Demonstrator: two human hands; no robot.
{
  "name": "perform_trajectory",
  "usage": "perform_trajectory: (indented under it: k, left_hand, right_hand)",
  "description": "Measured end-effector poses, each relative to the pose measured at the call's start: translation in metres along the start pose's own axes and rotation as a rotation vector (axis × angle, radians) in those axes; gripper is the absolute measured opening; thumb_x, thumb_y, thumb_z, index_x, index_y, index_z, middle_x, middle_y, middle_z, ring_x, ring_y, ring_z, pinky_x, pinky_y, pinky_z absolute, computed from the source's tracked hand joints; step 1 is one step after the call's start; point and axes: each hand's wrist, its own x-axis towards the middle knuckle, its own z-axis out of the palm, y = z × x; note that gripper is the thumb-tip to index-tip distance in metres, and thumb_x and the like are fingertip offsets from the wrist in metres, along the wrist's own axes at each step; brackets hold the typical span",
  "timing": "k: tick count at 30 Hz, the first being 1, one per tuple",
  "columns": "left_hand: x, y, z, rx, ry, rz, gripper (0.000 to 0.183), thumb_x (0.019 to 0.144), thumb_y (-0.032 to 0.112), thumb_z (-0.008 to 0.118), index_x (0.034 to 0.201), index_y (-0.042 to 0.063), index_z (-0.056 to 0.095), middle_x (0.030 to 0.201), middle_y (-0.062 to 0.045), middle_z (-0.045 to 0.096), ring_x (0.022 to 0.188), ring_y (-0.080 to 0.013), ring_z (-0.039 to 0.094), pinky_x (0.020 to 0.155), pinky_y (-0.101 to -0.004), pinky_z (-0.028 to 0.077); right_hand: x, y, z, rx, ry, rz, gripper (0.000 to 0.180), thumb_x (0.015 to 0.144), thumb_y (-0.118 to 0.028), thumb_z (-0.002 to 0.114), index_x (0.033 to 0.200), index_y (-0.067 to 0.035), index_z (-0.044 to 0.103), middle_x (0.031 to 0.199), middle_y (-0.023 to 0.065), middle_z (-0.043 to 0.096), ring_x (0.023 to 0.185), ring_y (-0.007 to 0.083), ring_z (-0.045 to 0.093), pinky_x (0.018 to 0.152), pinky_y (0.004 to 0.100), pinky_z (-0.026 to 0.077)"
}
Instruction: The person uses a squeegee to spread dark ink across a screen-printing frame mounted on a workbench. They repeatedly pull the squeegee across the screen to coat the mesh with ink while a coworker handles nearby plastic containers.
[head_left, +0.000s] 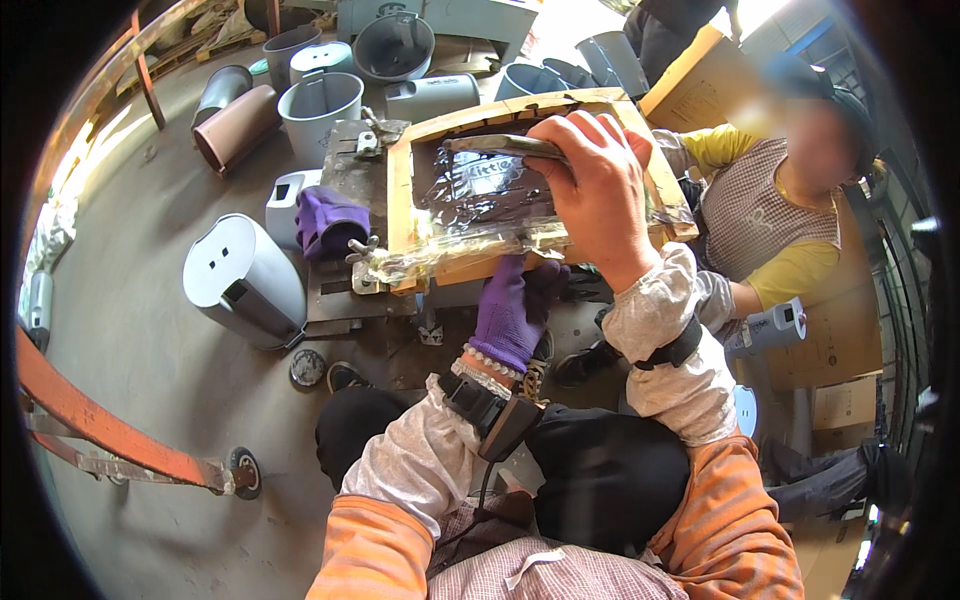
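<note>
My bare right hand (600, 176) grips a flat squeegee (499, 144) over a wooden screen-printing frame (402, 202). Dark wet ink (480, 206) covers much of the mesh, and a lighter patch bears writing. Clear tape wraps the frame's near rail. My left hand (514, 315), in a purple knit glove, reaches up to the underside of that rail; its fingertips are partly hidden, and I cannot tell whether they hold anything. Metal clamps with wing nuts (365, 251) join the frame's left side to a metal base (349, 169).
A loose purple glove (331, 217) lies left of the frame. Grey plastic bins (244, 277) and a brown bin (236, 129) stand or lie on the floor. A co-worker (772, 195) sits at right near cardboard boxes (832, 315). An orange wheeled metal frame (112, 420) curves in at left.
</note>
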Motion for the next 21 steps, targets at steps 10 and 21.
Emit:
perform_trajectory:
  k: [10,21]
  left_hand:
    - [-0.003,0.0,-0.007,0.073,-0.12,0.015,0.031,0.106,0.012,0.064,0.136,0.007,0.055,0.111,-0.008,0.067,0.107,-0.0192,0.068,0.102,-0.0369,0.057]
    - [-0.011,0.014,0.028,-0.007,0.114,-0.055,0.03,0.107,0.035,0.066,0.117,0.007,0.064,0.087,-0.008,0.067,0.084,-0.0227,0.07,0.09,-0.0416,0.063]
  right_hand:
    - [-0.003,0.005,0.0,-0.004,0.007,0.005,0.018,0.089,-0.021,0.078,0.105,-0.021,0.07,0.092,-0.0004,0.065,0.098,0.0271,0.064,0.092,0.0459,0.038]
    - [-0.003,0.006,-0.004,-0.03,0.017,-0.019,0.019,0.087,-0.017,0.078,0.105,-0.016,0.07,0.094,0.0027,0.067,0.096,0.0297,0.064,0.09,0.0425,0.041]
